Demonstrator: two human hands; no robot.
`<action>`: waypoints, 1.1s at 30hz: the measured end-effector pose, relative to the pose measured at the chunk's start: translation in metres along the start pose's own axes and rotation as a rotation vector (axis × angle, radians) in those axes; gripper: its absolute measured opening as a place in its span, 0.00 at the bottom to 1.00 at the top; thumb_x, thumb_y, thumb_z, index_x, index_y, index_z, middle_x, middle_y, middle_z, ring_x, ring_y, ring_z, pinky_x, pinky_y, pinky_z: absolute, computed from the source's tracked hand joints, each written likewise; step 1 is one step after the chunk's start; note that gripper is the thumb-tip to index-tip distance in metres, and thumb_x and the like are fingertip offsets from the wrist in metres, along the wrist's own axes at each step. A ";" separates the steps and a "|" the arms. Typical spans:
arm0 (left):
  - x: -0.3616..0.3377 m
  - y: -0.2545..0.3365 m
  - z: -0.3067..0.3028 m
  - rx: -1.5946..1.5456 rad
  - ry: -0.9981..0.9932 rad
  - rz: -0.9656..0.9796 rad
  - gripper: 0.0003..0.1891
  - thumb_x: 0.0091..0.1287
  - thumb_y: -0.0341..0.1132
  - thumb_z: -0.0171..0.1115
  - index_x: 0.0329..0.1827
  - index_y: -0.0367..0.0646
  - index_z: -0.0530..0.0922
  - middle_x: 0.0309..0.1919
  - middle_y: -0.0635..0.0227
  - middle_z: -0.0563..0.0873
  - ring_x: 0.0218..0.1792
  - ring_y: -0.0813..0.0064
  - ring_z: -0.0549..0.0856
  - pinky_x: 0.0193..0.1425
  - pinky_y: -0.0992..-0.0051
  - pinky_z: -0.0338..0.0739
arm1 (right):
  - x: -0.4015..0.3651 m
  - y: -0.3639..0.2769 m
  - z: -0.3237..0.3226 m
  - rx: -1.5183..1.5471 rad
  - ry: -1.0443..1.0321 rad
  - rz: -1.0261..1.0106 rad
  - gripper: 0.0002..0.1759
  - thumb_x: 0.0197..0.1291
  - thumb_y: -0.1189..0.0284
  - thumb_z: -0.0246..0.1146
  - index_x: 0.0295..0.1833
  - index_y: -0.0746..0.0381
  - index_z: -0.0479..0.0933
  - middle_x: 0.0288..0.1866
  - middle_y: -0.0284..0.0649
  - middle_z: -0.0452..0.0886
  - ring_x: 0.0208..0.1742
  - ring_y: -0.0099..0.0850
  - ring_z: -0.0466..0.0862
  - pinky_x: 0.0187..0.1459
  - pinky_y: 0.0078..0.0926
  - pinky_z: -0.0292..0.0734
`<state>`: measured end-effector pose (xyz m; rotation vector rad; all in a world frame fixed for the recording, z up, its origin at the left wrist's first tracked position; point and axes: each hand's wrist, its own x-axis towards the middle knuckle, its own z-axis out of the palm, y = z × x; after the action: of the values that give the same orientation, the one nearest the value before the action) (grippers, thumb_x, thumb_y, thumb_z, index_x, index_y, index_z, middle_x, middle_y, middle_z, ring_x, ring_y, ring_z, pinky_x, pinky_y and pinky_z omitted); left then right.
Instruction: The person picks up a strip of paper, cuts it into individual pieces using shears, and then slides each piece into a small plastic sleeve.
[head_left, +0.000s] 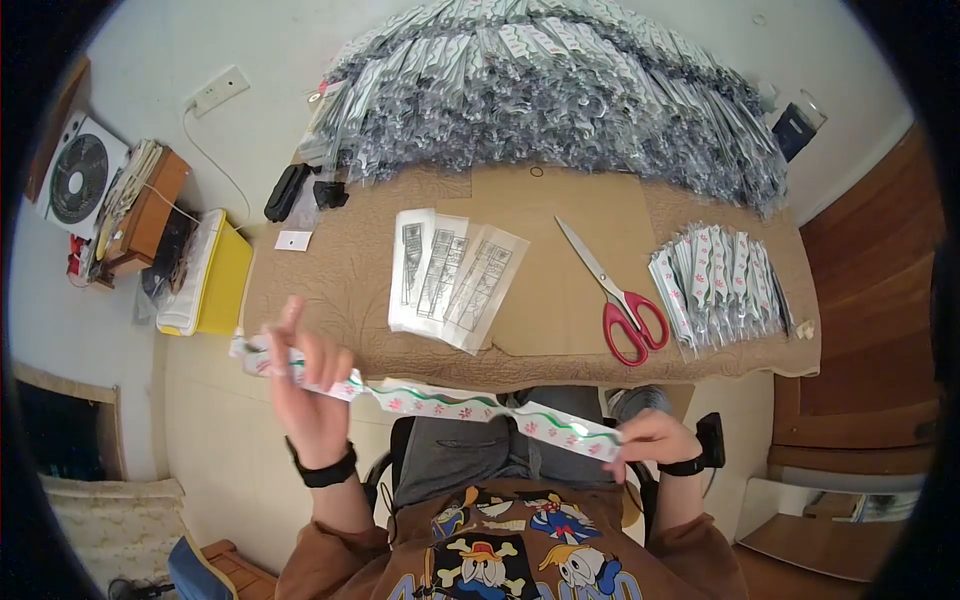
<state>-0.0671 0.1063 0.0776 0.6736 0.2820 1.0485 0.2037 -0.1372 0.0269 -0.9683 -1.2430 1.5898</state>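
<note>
A long strip of joined white packets (440, 403), printed with pink flowers and a green wavy edge, stretches across my lap at the table's front edge. My left hand (313, 375) grips it near its left end, the index finger raised and the others curled over it. At the right end, my right hand (652, 441) pinches the strip between thumb and fingers. Beyond it on the table lie red-handled scissors (609, 285), blades pointing away from me. Several clear sleeves with black line drawings (445, 270) are fanned out left of the scissors.
A cardboard sheet (560, 320) lies on the brown cloth-covered table (330, 270). Bundled flowered packets (715, 280) sit at the right. A huge heap of similar packets in clear wrap (550, 110) fills the back. A black object (288, 192) lies back left; a yellow box (222, 280) stands beyond.
</note>
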 end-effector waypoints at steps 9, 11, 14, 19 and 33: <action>-0.040 -0.106 0.070 0.116 0.330 -0.253 0.30 0.64 0.55 0.49 0.58 0.38 0.64 0.26 0.75 0.72 0.23 0.83 0.70 0.27 0.80 0.69 | 0.078 -0.020 0.039 0.219 0.330 0.248 0.12 0.61 0.67 0.54 0.36 0.65 0.75 0.21 0.38 0.78 0.14 0.23 0.73 0.21 0.23 0.71; -0.044 -0.114 0.054 0.290 0.251 -0.220 0.27 0.65 0.50 0.49 0.59 0.38 0.64 0.26 0.75 0.73 0.24 0.83 0.71 0.28 0.82 0.68 | 0.084 -0.008 0.045 0.086 0.351 0.341 0.12 0.61 0.67 0.54 0.39 0.65 0.75 0.23 0.39 0.79 0.18 0.24 0.76 0.23 0.22 0.72; -0.043 -0.109 0.037 0.648 0.077 -0.170 0.23 0.67 0.41 0.49 0.60 0.36 0.63 0.25 0.75 0.74 0.25 0.84 0.72 0.29 0.86 0.67 | 0.088 0.002 0.053 -0.099 0.362 0.237 0.11 0.61 0.69 0.54 0.41 0.65 0.75 0.26 0.39 0.80 0.23 0.24 0.78 0.27 0.20 0.73; 0.000 0.018 -0.031 1.308 0.254 0.167 0.13 0.67 0.36 0.46 0.50 0.43 0.73 0.31 0.68 0.80 0.31 0.77 0.78 0.37 0.75 0.72 | 0.068 -0.010 0.037 -0.354 0.518 -0.129 0.10 0.59 0.75 0.55 0.45 0.66 0.75 0.35 0.38 0.80 0.36 0.24 0.79 0.38 0.19 0.73; -0.037 0.235 -0.235 0.992 0.479 0.311 0.22 0.65 0.35 0.52 0.61 0.40 0.65 0.32 0.76 0.76 0.24 0.88 0.65 0.29 0.86 0.64 | 0.045 -0.034 -0.020 -1.454 1.059 -0.069 0.18 0.52 0.77 0.59 0.50 0.66 0.72 0.36 0.46 0.77 0.33 0.37 0.78 0.36 0.27 0.72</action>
<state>-0.3721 0.2389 0.0423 1.3735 1.1899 1.3482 0.2142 -0.0839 0.0536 -2.1448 -1.4125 -0.2995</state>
